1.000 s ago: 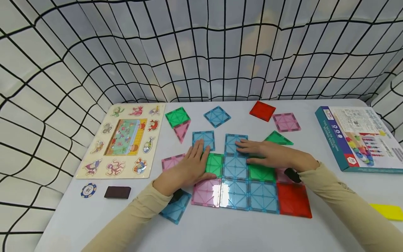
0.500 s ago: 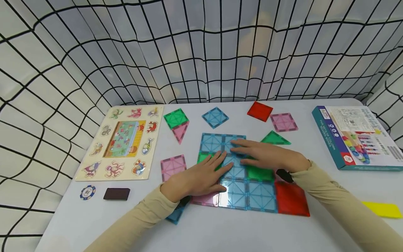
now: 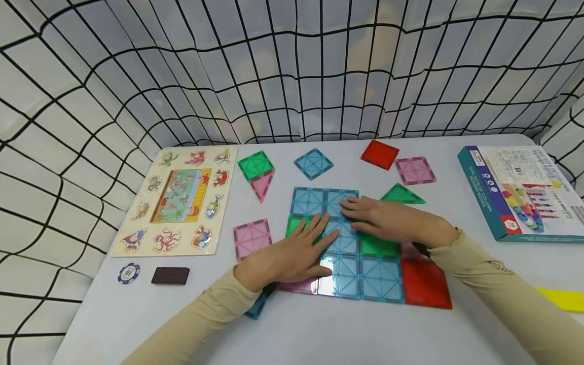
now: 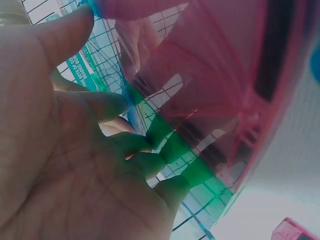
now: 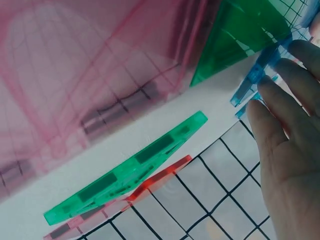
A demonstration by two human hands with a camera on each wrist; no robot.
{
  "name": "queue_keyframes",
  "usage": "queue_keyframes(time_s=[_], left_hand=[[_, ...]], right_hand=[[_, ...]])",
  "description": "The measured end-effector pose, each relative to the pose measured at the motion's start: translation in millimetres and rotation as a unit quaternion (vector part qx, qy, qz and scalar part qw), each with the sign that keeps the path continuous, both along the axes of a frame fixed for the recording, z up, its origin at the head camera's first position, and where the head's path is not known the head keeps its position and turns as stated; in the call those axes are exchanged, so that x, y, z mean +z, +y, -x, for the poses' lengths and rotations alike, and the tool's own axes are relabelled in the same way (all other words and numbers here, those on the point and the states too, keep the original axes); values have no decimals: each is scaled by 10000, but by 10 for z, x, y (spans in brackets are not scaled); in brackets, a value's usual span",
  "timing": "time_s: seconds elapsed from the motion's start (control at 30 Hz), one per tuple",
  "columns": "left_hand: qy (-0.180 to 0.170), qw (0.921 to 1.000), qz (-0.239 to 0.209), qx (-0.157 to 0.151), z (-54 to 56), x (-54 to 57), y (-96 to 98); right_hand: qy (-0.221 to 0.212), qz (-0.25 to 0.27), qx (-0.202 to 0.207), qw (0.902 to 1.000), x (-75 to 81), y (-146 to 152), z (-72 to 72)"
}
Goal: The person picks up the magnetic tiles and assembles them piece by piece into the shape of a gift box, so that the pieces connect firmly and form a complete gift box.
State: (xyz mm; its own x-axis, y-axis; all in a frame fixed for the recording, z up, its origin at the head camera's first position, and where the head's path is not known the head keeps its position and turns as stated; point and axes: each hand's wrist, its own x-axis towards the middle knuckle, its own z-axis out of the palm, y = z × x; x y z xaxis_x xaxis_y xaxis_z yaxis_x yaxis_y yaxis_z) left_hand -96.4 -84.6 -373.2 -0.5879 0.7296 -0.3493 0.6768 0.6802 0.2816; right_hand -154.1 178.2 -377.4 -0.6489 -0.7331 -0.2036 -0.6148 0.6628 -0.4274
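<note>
Translucent magnetic tiles lie joined flat in the middle of the table. A blue square tile [image 3: 307, 201] now sits at the top left, against another blue square tile [image 3: 335, 194]. My left hand [image 3: 294, 253] lies flat with fingers spread over the left side, partly covering a green tile [image 3: 294, 222] and a pink tile [image 3: 298, 287]. From the right, my right hand [image 3: 392, 218] reaches in, its straight fingertips at the upper blue tiles and its palm above a green tile [image 3: 378, 247]. In the right wrist view, those fingers [image 5: 270, 107] touch the blue tiles' edges.
Loose around the group lie a green triangle tile [image 3: 401, 194], a red tile [image 3: 380, 154] and pink tiles [image 3: 252, 238]. An animal puzzle board [image 3: 123, 223] is at left, above a poker chip [image 3: 129, 273] and a dark block [image 3: 170, 276]. A box [image 3: 524, 192] lies at right.
The upper-left blue tile has moved right and down against the blue column, closing the gap. My left hand shifted right and down over the tiles; the right hand stayed nearly in place.
</note>
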Motion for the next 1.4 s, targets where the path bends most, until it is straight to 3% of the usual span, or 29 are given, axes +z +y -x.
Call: queue_keyframes(time_s=[0.37, 0.53, 0.7, 1.03, 1.4], left_hand=[[140, 9998, -74, -132, -3, -13, -15], [93, 9998, -119, -140, -29, -62, -9], [111, 9997, -106, -173, -31, -79, 11], [167, 9996, -207, -72, -21, -49, -59], [168, 9993, -324, -97, -38, -46, -58]], right_hand=[[528, -212, 159, 9983, -15, 2, 140], [383, -293, 20, 9988, -60, 28, 198], [294, -185, -183, 9992, -79, 225, 107], [310, 152, -335, 9988, 44, 563, -184], [-200, 809, -514, 9952, -104, 679, -235]])
